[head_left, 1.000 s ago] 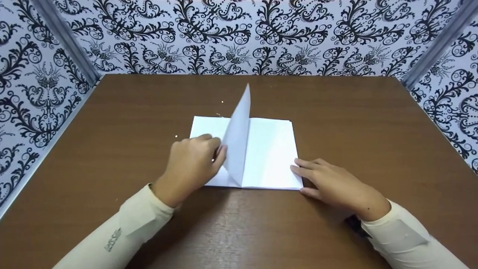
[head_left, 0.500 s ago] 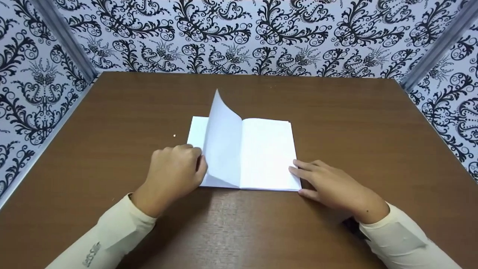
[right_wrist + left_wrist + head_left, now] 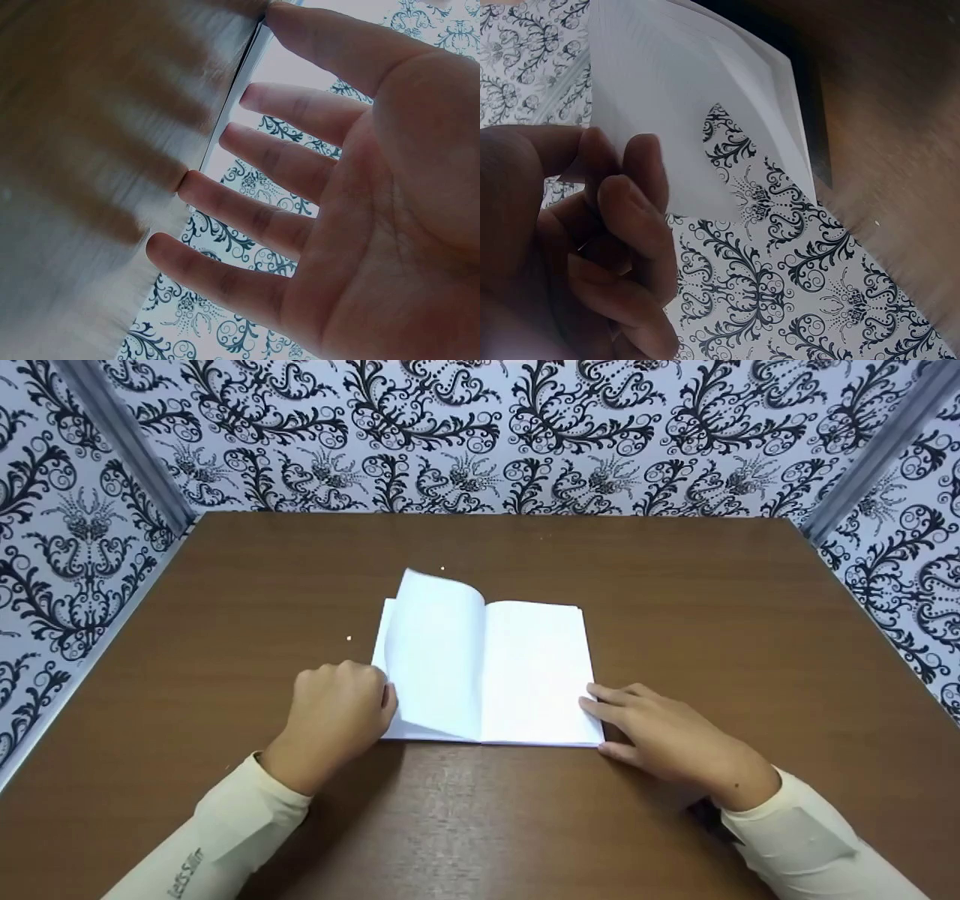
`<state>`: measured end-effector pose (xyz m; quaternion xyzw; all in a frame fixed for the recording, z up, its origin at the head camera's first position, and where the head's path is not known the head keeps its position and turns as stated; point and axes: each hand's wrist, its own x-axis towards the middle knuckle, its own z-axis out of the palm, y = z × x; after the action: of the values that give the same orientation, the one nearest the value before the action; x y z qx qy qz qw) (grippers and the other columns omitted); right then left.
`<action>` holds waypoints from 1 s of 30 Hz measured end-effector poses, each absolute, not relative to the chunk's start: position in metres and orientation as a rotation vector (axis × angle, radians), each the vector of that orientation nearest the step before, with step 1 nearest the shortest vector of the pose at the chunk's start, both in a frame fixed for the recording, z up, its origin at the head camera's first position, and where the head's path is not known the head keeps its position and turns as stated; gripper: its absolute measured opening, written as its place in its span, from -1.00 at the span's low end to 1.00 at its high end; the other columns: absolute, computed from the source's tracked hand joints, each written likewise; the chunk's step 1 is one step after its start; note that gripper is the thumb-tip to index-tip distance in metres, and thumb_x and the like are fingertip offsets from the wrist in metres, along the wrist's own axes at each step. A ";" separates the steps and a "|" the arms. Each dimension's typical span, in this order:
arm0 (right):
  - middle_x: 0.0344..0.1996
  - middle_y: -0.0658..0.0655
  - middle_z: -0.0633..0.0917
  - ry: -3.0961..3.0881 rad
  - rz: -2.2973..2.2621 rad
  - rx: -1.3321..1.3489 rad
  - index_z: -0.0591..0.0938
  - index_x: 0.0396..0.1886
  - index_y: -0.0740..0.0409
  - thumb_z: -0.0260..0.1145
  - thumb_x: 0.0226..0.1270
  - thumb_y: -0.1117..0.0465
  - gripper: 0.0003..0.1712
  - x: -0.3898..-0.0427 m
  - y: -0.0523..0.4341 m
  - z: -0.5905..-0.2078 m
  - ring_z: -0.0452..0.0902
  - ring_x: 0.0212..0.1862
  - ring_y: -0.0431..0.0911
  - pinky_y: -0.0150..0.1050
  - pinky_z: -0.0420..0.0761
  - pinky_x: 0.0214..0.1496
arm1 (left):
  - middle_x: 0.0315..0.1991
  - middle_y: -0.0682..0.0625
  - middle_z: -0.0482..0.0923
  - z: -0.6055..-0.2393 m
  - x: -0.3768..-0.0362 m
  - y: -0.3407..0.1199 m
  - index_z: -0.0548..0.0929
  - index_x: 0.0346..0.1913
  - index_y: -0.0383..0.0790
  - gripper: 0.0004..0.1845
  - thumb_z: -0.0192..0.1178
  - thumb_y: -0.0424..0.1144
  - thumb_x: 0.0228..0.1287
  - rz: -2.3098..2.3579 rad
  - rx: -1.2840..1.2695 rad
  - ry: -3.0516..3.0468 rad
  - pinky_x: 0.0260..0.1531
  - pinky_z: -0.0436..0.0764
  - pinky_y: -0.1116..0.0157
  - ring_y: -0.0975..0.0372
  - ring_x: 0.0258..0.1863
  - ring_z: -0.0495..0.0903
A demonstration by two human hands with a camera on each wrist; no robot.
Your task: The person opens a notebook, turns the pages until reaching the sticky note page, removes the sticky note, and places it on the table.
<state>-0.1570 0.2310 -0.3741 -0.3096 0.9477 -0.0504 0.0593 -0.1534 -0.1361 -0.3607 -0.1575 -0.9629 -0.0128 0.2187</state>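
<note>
A blank white notebook (image 3: pixel 536 675) lies spread on the table. One of its leaves (image 3: pixel 439 652) curves up over the left side, its far corner raised above the pages beneath. At that leaf's left edge my left hand (image 3: pixel 337 705) pinches the paper between thumb and curled fingers, as the left wrist view also shows with the leaf (image 3: pixel 652 90) at the thumb and fingertips. My right hand (image 3: pixel 667 735) rests at the lower right edge of the notebook, fingertips on the page border. In the right wrist view its fingers (image 3: pixel 255 210) are straight and spread.
The brown wooden table (image 3: pixel 712 585) reaches back to a wall (image 3: pixel 465 435) with black scroll patterns, and similar panels flank it. Small pale specks (image 3: pixel 349 638) lie on the wood left of and behind the notebook.
My left hand has moved left and a little down with the pinched leaf, which has swung from nearly upright over the spine to low over the left pages. The right hand has stayed in place.
</note>
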 end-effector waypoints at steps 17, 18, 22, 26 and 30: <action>0.46 0.17 0.41 2.862 -0.153 -0.888 0.46 0.42 0.11 0.34 0.38 0.03 -0.34 -0.156 0.231 -0.376 0.44 0.32 0.13 0.14 0.59 0.10 | -0.83 0.00 0.35 -0.373 -0.157 -0.137 0.41 -0.80 -0.18 -0.61 0.42 -0.30 -0.06 0.131 -0.584 -2.752 -0.83 0.27 0.18 0.24 -0.71 0.08; 0.46 0.17 0.41 2.862 -0.153 -0.886 0.45 0.42 0.10 0.34 0.38 0.02 -0.34 -0.156 0.231 -0.376 0.44 0.32 0.13 0.14 0.59 0.10 | -0.83 0.00 0.35 -0.373 -0.157 -0.137 0.40 -0.80 -0.18 -0.61 0.42 -0.30 -0.06 0.139 -0.591 -2.757 -0.83 0.26 0.19 0.24 -0.71 0.08; 0.46 0.17 0.41 2.862 -0.156 -0.885 0.45 0.42 0.10 0.34 0.38 0.02 -0.34 -0.156 0.231 -0.376 0.44 0.32 0.14 0.15 0.59 0.11 | -0.84 0.02 0.34 -0.376 -0.159 -0.136 0.36 -0.81 -0.17 -0.58 0.42 -0.31 -0.09 0.174 -0.618 -2.741 -0.84 0.25 0.21 0.25 -0.71 0.07; 0.46 0.16 0.41 2.860 -0.160 -0.884 0.45 0.42 0.09 0.34 0.38 0.01 -0.34 -0.156 0.231 -0.376 0.45 0.31 0.14 0.14 0.59 0.10 | -0.84 0.00 0.36 -0.377 -0.160 -0.136 0.36 -0.81 -0.16 -0.59 0.41 -0.31 -0.09 0.191 -0.620 -2.745 -0.85 0.30 0.19 0.25 -0.72 0.10; 0.46 0.16 0.41 2.859 -0.162 -0.882 0.45 0.42 0.09 0.34 0.38 0.02 -0.34 -0.156 0.232 -0.375 0.45 0.30 0.13 0.14 0.59 0.10 | -0.84 0.00 0.38 -0.376 -0.160 -0.135 0.36 -0.81 -0.15 -0.60 0.40 -0.27 -0.11 0.232 -0.601 -2.778 -0.84 0.34 0.17 0.25 -0.75 0.17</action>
<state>-0.1557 0.2315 -0.3747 -0.2936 0.9517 -0.0539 0.0724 -0.1598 -0.1352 -0.3757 -0.2086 -0.9639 0.0804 0.1446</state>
